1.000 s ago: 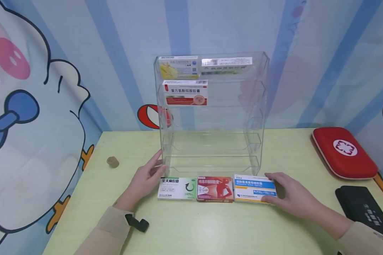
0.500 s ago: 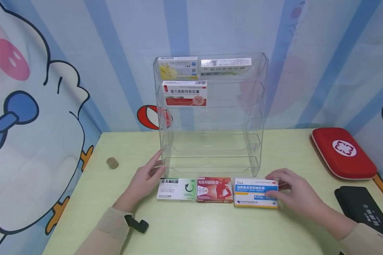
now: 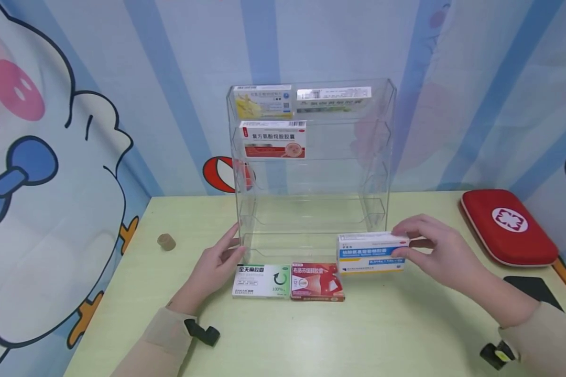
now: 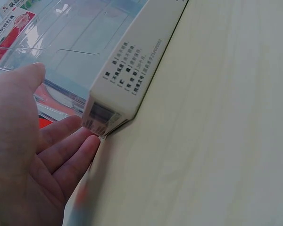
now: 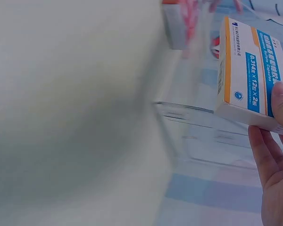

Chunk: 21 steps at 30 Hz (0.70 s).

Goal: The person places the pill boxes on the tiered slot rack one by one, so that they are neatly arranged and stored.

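My right hand pinches a white medicine box with blue bands and orange edging by its right end. The box is lifted and tipped toward the front of the clear tiered rack; in the right wrist view the thumb lies across the box's printed face. My left hand stays at the rack's lower left corner with fingers loosely extended. Beside it lies a white-and-green medicine box, whose corner is close to its fingertips in the left wrist view. A red medicine box lies flat next to that one.
On the rack's top tier stand a yellow-and-white box and a white-and-green box; a red-and-white box occupies the second tier. A red first-aid case, a black pouch and a small brown cork are on the table.
My right hand has raised the blue-banded box from the row on the table and tilted it upright, moving it toward the rack. The left hand has stayed in place.
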Each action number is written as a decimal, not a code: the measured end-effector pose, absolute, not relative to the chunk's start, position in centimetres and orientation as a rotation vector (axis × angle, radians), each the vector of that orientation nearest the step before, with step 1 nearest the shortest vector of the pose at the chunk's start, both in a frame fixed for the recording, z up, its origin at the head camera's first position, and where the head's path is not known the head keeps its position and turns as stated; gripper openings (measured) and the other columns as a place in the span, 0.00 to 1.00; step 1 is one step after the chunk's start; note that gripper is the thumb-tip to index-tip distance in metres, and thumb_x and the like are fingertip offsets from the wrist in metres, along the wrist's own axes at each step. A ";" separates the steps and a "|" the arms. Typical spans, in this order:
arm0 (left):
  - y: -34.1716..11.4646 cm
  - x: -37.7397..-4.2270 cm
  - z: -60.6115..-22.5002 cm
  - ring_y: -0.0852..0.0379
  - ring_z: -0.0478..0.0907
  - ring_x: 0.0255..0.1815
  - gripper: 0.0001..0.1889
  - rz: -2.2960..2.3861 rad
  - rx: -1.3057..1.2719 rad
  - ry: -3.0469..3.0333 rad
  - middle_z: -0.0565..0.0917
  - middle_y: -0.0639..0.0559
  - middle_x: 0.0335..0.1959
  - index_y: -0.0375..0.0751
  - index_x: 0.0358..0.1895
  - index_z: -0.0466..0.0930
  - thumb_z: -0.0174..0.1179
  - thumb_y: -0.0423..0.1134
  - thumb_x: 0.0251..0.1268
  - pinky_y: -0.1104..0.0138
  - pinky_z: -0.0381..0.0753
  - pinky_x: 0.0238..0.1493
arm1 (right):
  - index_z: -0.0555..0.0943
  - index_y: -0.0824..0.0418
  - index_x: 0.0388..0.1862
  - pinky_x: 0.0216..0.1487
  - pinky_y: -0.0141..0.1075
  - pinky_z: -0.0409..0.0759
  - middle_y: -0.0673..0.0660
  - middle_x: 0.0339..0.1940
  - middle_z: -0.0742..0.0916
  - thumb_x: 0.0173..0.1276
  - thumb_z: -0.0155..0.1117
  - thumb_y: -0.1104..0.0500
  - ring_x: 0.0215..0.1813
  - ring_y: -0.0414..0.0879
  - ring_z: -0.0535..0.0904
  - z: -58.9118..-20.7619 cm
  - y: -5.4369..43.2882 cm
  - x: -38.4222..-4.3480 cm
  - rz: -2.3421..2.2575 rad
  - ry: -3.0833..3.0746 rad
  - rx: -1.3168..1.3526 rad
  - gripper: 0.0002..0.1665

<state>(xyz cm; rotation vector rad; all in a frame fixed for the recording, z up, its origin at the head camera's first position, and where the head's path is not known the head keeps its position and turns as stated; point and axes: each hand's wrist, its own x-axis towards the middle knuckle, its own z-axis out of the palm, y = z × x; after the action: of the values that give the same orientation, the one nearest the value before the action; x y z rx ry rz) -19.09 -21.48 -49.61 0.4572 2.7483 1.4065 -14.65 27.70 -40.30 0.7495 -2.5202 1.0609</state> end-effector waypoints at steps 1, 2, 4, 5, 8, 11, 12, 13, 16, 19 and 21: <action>-21.5 -19.1 -49.6 0.41 0.87 0.71 0.38 1.404 0.452 2.748 0.82 0.37 0.76 0.65 0.91 0.53 0.59 0.51 0.87 0.41 0.81 0.76 | 0.90 0.60 0.54 0.48 0.17 0.86 0.55 0.52 0.89 0.55 0.86 0.73 0.50 0.20 0.83 -39.6 27.5 -15.0 1.051 -2.506 0.753 0.27; -21.5 -19.1 -49.6 0.41 0.87 0.71 0.38 1.398 0.446 2.750 0.82 0.38 0.76 0.65 0.91 0.52 0.59 0.51 0.87 0.42 0.80 0.76 | 0.89 0.61 0.55 0.48 0.16 0.85 0.56 0.53 0.89 0.55 0.86 0.73 0.51 0.19 0.82 -38.9 27.4 -15.3 1.034 -2.493 0.750 0.28; -21.5 -19.0 -49.5 0.41 0.87 0.71 0.38 1.385 0.437 2.753 0.82 0.38 0.76 0.65 0.91 0.52 0.58 0.52 0.87 0.42 0.80 0.77 | 0.89 0.63 0.58 0.50 0.14 0.83 0.57 0.54 0.89 0.56 0.85 0.74 0.52 0.17 0.80 -37.4 27.0 -15.9 1.006 -2.467 0.744 0.29; -21.5 -19.0 -49.5 0.41 0.87 0.71 0.38 1.378 0.429 2.755 0.82 0.38 0.76 0.66 0.91 0.52 0.59 0.52 0.87 0.42 0.81 0.77 | 0.89 0.64 0.59 0.51 0.13 0.82 0.58 0.55 0.89 0.56 0.85 0.74 0.52 0.17 0.79 -36.7 26.8 -16.3 0.991 -2.453 0.735 0.30; -21.5 -19.0 -49.4 0.41 0.86 0.72 0.38 1.366 0.406 2.756 0.81 0.38 0.77 0.67 0.91 0.52 0.59 0.52 0.87 0.43 0.81 0.77 | 0.89 0.65 0.61 0.53 0.10 0.77 0.60 0.56 0.89 0.58 0.84 0.74 0.55 0.16 0.76 -34.7 26.3 -17.4 0.925 -2.412 0.696 0.30; -21.5 -19.0 -49.4 0.41 0.86 0.72 0.38 1.371 0.393 2.754 0.81 0.39 0.77 0.69 0.91 0.52 0.59 0.53 0.87 0.43 0.81 0.77 | 0.90 0.67 0.61 0.54 0.09 0.76 0.62 0.55 0.88 0.59 0.84 0.74 0.56 0.17 0.74 -32.9 25.7 -18.7 0.894 -2.359 0.672 0.29; -21.5 -19.0 -49.4 0.41 0.86 0.72 0.38 1.374 0.396 2.753 0.81 0.39 0.77 0.69 0.91 0.52 0.59 0.53 0.87 0.43 0.81 0.77 | 0.90 0.67 0.61 0.54 0.09 0.75 0.63 0.55 0.88 0.60 0.83 0.74 0.57 0.18 0.74 -32.3 25.6 -19.2 0.879 -2.341 0.666 0.28; -21.5 -19.0 -49.5 0.41 0.86 0.72 0.38 1.376 0.403 2.753 0.81 0.39 0.77 0.69 0.91 0.52 0.59 0.52 0.87 0.43 0.81 0.77 | 0.90 0.68 0.60 0.54 0.09 0.75 0.64 0.55 0.87 0.60 0.83 0.74 0.57 0.18 0.74 -31.7 25.4 -19.6 0.876 -2.320 0.665 0.28; -21.5 -19.0 -49.5 0.41 0.86 0.72 0.38 1.376 0.419 2.755 0.81 0.38 0.77 0.68 0.91 0.52 0.59 0.52 0.87 0.43 0.81 0.76 | 0.90 0.69 0.59 0.55 0.09 0.75 0.66 0.54 0.86 0.61 0.83 0.73 0.55 0.19 0.76 -30.1 24.9 -20.8 0.892 -2.266 0.654 0.26; -21.5 -19.0 -49.5 0.41 0.86 0.72 0.38 1.382 0.418 2.754 0.82 0.38 0.77 0.68 0.91 0.52 0.59 0.52 0.87 0.43 0.81 0.76 | 0.90 0.70 0.59 0.56 0.10 0.76 0.65 0.54 0.85 0.62 0.81 0.73 0.55 0.21 0.77 -28.7 24.4 -21.9 0.939 -2.234 0.630 0.25; -21.5 -18.9 -49.5 0.41 0.86 0.72 0.38 1.376 0.424 2.758 0.81 0.38 0.77 0.67 0.91 0.52 0.59 0.53 0.87 0.43 0.81 0.76 | 0.90 0.69 0.60 0.56 0.11 0.78 0.60 0.54 0.84 0.64 0.80 0.73 0.55 0.22 0.78 -28.0 24.0 -22.6 0.979 -2.225 0.600 0.24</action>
<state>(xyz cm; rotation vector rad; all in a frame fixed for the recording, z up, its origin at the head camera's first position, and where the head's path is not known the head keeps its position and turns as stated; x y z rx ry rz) -18.94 -21.54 -49.45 0.4242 2.7576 1.3755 -22.59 23.97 -27.96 0.6000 -2.2254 0.9791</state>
